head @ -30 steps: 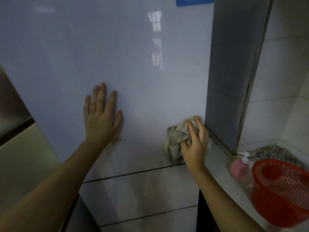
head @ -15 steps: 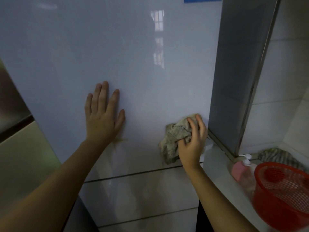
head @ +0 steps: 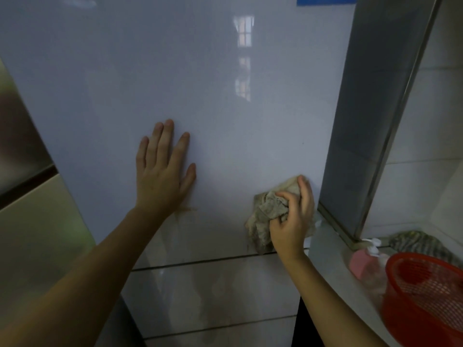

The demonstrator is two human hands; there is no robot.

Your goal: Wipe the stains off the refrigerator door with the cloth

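The glossy white refrigerator door [head: 213,96] fills the middle of the view. My left hand [head: 162,171] lies flat on it with straight fingers. Just below that palm a brownish stain [head: 186,209] streaks the door. My right hand [head: 293,219] grips a crumpled grey-beige cloth [head: 268,211] and holds it against the door's lower right corner, above a dark horizontal seam [head: 200,262] between door panels. Part of the cloth is hidden under my fingers.
The grey side of the refrigerator [head: 370,108] meets a white tiled wall [head: 431,136] on the right. A white counter [head: 333,269] carries a pink pump bottle [head: 363,261], a red mesh basket [head: 426,299] and a striped rag [head: 421,242]. A beige cabinet [head: 32,221] stands at left.
My right hand has bunched the cloth tighter and curled its fingers round it, staying near the door's lower right corner. My left hand stays flat on the door.
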